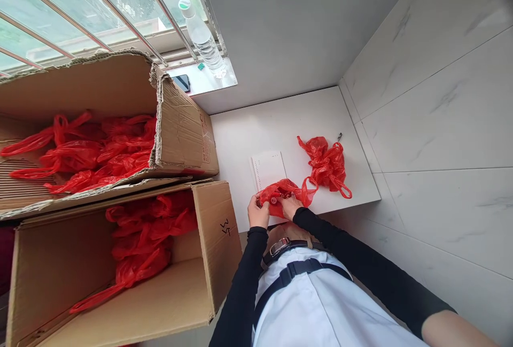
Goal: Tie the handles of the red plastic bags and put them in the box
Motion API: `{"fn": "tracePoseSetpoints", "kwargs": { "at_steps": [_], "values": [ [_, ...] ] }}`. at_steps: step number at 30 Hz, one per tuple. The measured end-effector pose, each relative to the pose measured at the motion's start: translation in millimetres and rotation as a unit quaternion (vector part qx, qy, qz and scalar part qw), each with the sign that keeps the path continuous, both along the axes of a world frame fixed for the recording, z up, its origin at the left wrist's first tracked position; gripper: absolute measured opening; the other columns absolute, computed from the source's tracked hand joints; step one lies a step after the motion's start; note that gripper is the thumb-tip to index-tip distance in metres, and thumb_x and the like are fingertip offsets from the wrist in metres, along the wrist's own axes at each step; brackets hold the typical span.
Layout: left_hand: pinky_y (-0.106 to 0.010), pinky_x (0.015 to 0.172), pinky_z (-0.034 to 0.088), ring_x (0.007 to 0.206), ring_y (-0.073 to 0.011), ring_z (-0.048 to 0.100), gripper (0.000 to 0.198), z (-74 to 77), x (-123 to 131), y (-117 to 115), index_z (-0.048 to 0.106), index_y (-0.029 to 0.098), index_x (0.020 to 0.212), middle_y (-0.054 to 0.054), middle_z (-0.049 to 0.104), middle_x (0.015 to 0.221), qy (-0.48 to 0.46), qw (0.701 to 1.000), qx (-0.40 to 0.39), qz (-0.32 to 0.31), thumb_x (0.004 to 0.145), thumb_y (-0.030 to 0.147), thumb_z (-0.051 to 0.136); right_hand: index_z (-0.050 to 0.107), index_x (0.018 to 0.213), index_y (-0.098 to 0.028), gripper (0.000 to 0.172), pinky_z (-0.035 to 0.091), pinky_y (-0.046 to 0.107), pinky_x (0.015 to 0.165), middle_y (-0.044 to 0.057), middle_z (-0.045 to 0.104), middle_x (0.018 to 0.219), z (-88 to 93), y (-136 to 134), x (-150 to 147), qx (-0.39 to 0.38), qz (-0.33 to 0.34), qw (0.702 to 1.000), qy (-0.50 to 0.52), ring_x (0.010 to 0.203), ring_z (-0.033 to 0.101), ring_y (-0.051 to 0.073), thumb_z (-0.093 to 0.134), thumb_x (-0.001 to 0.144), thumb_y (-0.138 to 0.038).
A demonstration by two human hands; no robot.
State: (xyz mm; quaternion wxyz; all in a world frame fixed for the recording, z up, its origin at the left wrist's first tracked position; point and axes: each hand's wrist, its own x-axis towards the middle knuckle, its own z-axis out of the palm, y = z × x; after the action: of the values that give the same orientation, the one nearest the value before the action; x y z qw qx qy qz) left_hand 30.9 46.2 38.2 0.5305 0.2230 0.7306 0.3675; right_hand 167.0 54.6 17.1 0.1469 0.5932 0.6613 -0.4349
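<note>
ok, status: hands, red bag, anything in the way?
Left hand gripping red bag by its edge. Right hand at its opening. Paper and red bundle close by, neither seems blocking.

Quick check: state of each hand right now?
Left hand: closed, holding the edge of the red bag.
Right hand: at the bag's opening, fingers partly hidden; grip cannot be told.

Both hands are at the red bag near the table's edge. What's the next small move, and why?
Probably spread the nearest red plastic bag a little wider with the right hand, while the left hand holds its side: small items show inside, but the bag's crumpled folds partly cover them.
</note>
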Motion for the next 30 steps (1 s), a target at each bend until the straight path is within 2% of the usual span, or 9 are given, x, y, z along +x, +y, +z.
{"fn": "tracePoseSetpoints", "kwargs": {
  "at_steps": [5,7,10,13,16,19,22,25,30],
  "values": [
    [-0.027,0.064,0.049,0.065,-0.0154,0.06,0.027,2.7,-2.3,-0.5,0.064,0.018,0.082,0.0,0.067,0.068,-0.002,1.0,0.001,0.003,0.056,0.015,0.06,0.062,0.12,-0.014,0.031,0.052,0.045,0.093,0.009,0.065,0.117,10.9,-10.8,9.0,0.034,-0.008,0.999,-0.004,0.107,0.063,0.024,0.06,0.096,-0.034],
    [-0.027,0.063,0.048,0.063,-0.0148,0.058,0.027,4.1,-3.7,-0.4,0.064,0.018,0.083,0.001,0.066,0.067,-0.005,1.0,0.003,0.005,0.057,0.016,0.06,0.061,0.126,-0.015,0.031,0.048,0.043,0.099,0.011,0.066,0.116,26.2,-18.2,18.8,0.069,-0.011,0.997,0.013,0.111,0.06,0.024,0.053,0.099,-0.027],
    [-0.027,0.062,0.048,0.063,-0.0149,0.058,0.028,5.9,-5.4,-1.5,0.064,0.018,0.086,0.001,0.064,0.066,-0.008,1.0,0.007,0.003,0.058,0.019,0.063,0.047,0.145,-0.019,0.044,0.038,0.037,0.109,0.011,0.06,0.13,52.6,-29.1,40.4,0.143,-0.033,0.988,0.041,0.123,0.051,0.023,0.036,0.103,-0.025],
    [-0.027,0.062,0.047,0.062,-0.0151,0.057,0.032,6.3,-6.9,-4.9,0.064,0.018,0.089,0.001,0.063,0.067,-0.005,1.0,0.012,-0.006,0.059,0.026,0.07,0.036,0.151,-0.018,0.051,0.031,0.045,0.114,0.015,0.048,0.141,63.2,-32.8,65.7,0.277,-0.124,0.953,0.008,0.132,0.041,0.027,0.035,0.101,-0.031],
    [-0.027,0.06,0.046,0.059,-0.0145,0.055,0.044,4.7,-8.2,-9.1,0.063,0.018,0.099,0.003,0.06,0.065,0.011,1.0,0.014,-0.018,0.059,0.032,0.076,0.025,0.155,-0.015,0.071,0.03,0.053,0.112,0.019,0.041,0.147,51.8,-27.1,86.7,0.366,-0.193,0.91,-0.025,0.135,0.037,0.034,0.051,0.092,-0.038],
    [-0.026,0.058,0.044,0.057,-0.0147,0.053,0.048,2.4,-9.0,-11.1,0.063,0.018,0.102,0.004,0.057,0.062,0.036,0.999,0.015,-0.032,0.06,0.034,0.078,0.025,0.153,-0.01,0.08,0.035,0.055,0.106,0.021,0.052,0.137,34.9,-17.3,99.2,0.3,-0.24,0.923,0.0,0.126,0.045,0.036,0.056,0.086,-0.039],
    [-0.026,0.06,0.043,0.059,-0.0151,0.053,0.036,2.5,-9.2,-10.4,0.065,0.018,0.095,0.003,0.059,0.063,0.061,0.997,0.02,-0.039,0.062,0.027,0.074,0.055,0.132,-0.012,0.05,0.045,0.048,0.094,0.013,0.067,0.103,31.4,-10.6,104.2,0.235,-0.26,0.935,0.061,0.098,0.059,0.03,0.05,0.087,-0.035],
    [-0.027,0.066,0.044,0.063,-0.0158,0.054,0.025,6.1,-10.8,-9.9,0.067,0.02,0.087,0.0,0.063,0.07,0.086,0.995,0.032,-0.037,0.062,0.018,0.067,0.066,0.104,-0.018,0.03,0.049,0.04,0.085,0.01,0.068,0.097,46.9,-10.2,104.6,0.231,-0.254,0.933,0.109,0.092,0.061,0.025,0.046,0.091,-0.035],
    [-0.029,0.073,0.044,0.073,-0.0184,0.056,0.018,17.7,-20.0,-12.1,0.072,0.021,0.079,-0.004,0.064,0.081,0.13,0.989,0.058,-0.028,0.066,0.014,0.062,0.059,0.107,-0.022,0.024,0.049,0.033,0.087,0.008,0.065,0.108,90.8,-14.9,102.3,0.233,-0.272,0.911,0.202,0.101,0.061,0.021,0.041,0.096,-0.033]
  ]
}}
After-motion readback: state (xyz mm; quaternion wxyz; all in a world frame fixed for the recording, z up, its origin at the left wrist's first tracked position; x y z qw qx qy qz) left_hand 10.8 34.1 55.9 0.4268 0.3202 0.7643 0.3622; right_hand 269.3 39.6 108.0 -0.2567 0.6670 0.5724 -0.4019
